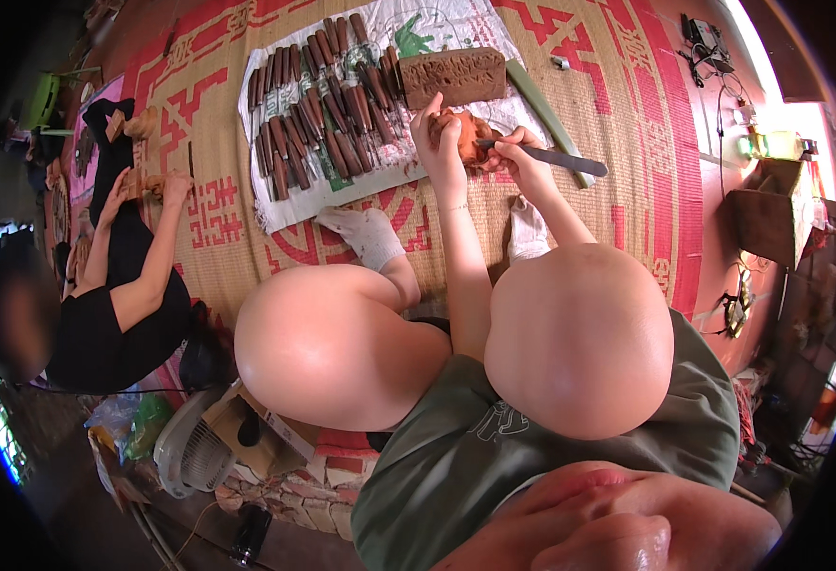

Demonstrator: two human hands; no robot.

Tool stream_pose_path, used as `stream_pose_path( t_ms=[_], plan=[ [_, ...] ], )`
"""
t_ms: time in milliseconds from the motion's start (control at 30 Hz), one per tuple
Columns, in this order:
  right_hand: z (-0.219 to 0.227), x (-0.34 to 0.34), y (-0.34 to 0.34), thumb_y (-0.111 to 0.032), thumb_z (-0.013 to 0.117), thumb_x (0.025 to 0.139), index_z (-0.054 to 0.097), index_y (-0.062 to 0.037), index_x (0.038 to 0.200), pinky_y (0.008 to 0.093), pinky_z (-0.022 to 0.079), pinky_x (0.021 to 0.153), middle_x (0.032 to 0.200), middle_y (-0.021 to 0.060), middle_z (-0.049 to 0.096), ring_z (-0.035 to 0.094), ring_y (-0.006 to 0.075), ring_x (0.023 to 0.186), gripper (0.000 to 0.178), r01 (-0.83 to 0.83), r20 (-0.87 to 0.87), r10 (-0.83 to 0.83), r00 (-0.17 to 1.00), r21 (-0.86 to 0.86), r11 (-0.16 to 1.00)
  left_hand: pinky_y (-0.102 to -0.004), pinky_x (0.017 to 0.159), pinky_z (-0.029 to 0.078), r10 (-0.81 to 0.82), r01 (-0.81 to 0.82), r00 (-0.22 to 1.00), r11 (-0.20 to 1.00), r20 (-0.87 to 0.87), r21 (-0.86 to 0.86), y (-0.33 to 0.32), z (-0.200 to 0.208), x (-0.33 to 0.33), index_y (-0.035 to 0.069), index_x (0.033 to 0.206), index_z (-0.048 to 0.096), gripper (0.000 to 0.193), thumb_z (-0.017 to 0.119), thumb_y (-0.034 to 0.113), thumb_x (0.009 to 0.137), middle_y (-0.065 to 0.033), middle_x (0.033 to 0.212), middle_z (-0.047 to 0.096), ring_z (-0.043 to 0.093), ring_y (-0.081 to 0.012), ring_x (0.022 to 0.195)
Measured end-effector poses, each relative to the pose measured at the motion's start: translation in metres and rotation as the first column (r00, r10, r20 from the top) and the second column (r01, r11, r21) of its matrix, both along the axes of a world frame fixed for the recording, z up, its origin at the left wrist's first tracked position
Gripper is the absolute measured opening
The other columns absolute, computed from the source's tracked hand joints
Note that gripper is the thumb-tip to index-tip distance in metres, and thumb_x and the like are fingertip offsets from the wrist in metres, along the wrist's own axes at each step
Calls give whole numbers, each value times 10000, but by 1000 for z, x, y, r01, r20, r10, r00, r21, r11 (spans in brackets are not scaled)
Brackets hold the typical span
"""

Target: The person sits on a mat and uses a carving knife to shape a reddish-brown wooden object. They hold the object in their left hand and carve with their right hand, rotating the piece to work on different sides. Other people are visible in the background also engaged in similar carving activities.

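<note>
My left hand (444, 143) is closed around a small reddish-brown wood carving (475, 127), held above the edge of a white woven sheet. My right hand (520, 152) grips a dark, flat, long-handled carving tool (570, 162). Its thin end meets the carving, and its broad rounded end sticks out to the right. Just beyond my hands stands a brown wooden block (453, 76) with a carved surface. Rows of carving tools with dark wooden handles (328, 95) lie to the left on the sheet (289, 214).
A long green strip (540, 112) lies right of the block, near a small metal cylinder (560, 63). On the left, another person (118, 305) holds a wooden piece. A fan (189, 452) and cardboard box (256, 433) stand behind, lower left. A wooden box (770, 214) is at right.
</note>
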State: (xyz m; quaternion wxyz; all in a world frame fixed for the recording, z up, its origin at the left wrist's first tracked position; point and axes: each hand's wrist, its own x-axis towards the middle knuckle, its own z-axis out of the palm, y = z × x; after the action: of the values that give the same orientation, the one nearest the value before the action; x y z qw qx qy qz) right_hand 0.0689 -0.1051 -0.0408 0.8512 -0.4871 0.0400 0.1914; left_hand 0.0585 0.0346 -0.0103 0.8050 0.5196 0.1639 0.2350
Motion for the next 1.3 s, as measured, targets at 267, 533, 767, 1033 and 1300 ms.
stream_pose_path(
  t_ms=[267,533,767,1033,1300],
  plan=[
    [2,-1,1,-23,599,814,494,-42,794,239,498,562,784,111,630,630,151,648,108,-24,37,31,999,-174,984,-328,962,331,-9,7,999,998,-40,-61,10,7,-2,-12,1204,520,469,502,219,795,-141,1154,502,472,-196,1055],
    [19,0,17,-18,597,805,482,-47,782,269,513,563,752,117,626,631,174,611,121,-64,39,72,997,-162,985,-283,913,364,-50,49,999,996,-1,-78,11,6,-1,-10,1180,537,429,560,145,780,-104,1157,505,477,-153,1008],
    [14,5,7,-7,526,817,436,-32,789,302,542,578,760,147,615,642,207,618,98,-48,28,51,998,-80,996,-284,887,392,-88,89,996,995,25,-49,-4,6,2,-16,1185,531,441,585,137,775,-115,1123,537,521,-157,981],
    [13,1,-3,-24,548,809,450,-30,811,266,527,555,741,117,601,623,183,610,98,55,145,-32,989,-158,986,-272,860,404,-105,108,994,988,31,-108,-10,13,2,-22,1164,539,410,587,105,777,-102,1059,556,524,-135,931],
    [10,2,-14,-27,586,790,483,-42,769,224,460,551,702,69,589,566,109,596,106,36,154,0,988,-228,973,-261,842,415,-119,122,992,989,39,-84,-9,13,2,-9,1162,543,401,592,104,780,-104,1074,556,533,-127,908]
  ],
)
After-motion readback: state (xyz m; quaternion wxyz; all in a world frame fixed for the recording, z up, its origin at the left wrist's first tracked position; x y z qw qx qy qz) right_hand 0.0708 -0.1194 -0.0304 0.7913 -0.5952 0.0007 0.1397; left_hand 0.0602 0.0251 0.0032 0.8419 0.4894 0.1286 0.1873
